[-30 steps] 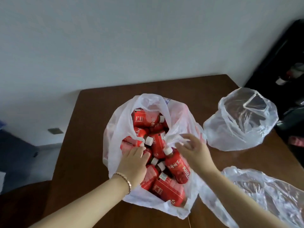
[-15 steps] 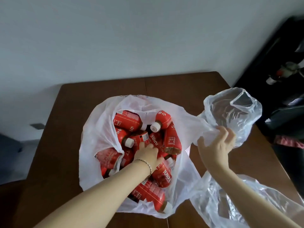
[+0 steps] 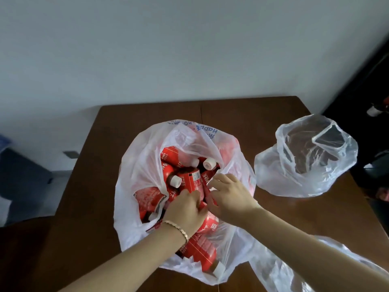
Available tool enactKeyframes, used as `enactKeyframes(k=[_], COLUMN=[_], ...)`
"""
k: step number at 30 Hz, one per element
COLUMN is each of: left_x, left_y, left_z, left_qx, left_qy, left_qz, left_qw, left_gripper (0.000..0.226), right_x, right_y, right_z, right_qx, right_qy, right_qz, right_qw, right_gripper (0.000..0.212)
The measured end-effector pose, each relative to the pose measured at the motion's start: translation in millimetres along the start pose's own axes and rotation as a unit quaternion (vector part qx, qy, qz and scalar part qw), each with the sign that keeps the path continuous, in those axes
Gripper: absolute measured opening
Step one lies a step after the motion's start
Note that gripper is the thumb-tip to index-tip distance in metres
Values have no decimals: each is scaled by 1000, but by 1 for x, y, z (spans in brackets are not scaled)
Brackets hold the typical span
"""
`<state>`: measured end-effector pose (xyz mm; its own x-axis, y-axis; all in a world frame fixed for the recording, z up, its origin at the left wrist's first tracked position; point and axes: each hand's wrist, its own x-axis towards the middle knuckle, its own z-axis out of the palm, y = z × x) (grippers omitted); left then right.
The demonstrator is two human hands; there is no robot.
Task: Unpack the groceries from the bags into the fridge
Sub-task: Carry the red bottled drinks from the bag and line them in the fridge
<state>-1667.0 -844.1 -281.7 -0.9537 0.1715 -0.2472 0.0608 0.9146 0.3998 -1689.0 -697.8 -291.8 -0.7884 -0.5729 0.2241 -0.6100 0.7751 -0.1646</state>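
Observation:
A white plastic bag (image 3: 134, 186) stands open on the brown table (image 3: 242, 110), full of several red juice bottles (image 3: 187, 180) with white caps. Both my hands reach into its mouth. My left hand (image 3: 185, 209), with a bracelet on the wrist, curls its fingers down round a bottle in the middle of the pile; that bottle is mostly hidden under the hand. Just to its right, my right hand (image 3: 229, 197) pinches a red bottle (image 3: 207, 187) between thumb and fingers. One bottle (image 3: 202, 253) lies at the bag's near end.
An empty clear plastic bag (image 3: 311, 178) stands at the table's right side. Another empty bag (image 3: 284, 270) lies flat at the near right, under my right forearm. A dark unit (image 3: 370, 85) with a bottle (image 3: 376, 109) inside fills the right edge. A wall is behind the table.
My right hand let go of the bag's rim at the right and moved left into the bag onto a bottle. My left hand stayed among the bottles.

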Motion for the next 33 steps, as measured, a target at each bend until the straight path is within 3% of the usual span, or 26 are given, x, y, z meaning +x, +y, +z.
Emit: enactKeyframes(k=[2,4,7,12,16,19,24,29,33], left_x=[-4,-11,-21,-33,-38,-36,-41,-50,-52], left_y=[-4,-10,-20,-37,-43,-46,-53,-52,-54], left_z=[-18,-32,-41,-38,-32,-31,-30,-31,-32], left_qx=[13,46,79,118,99,71,7,46,0], left_qy=[44,76,79,30,21,44,47,41,43], left_qz=[26,54,70,52,42,33,17,24,3], left_qw=[999,995,991,991,994,996,999,998,999], left_gripper=[30,32,31,35,34,34,24,45,34], right_x=[22,45,64,76,78,64,20,-8,-17], right_y=[-2,-3,5,12,19,13,-47,-74,-74], right_z=[-2,-3,0,6,-14,-51,-85,-35,-10], right_qx=[-9,-55,-121,-152,-118,-30,88,106,105], right_qy=[6,-43,-138,-187,-120,-53,60,-111,-149], right_qz=[-4,28,123,121,161,225,173,216,212], right_qw=[1000,997,975,963,972,973,979,964,960], right_gripper=[23,5,33,36,27,24,19,24,26])
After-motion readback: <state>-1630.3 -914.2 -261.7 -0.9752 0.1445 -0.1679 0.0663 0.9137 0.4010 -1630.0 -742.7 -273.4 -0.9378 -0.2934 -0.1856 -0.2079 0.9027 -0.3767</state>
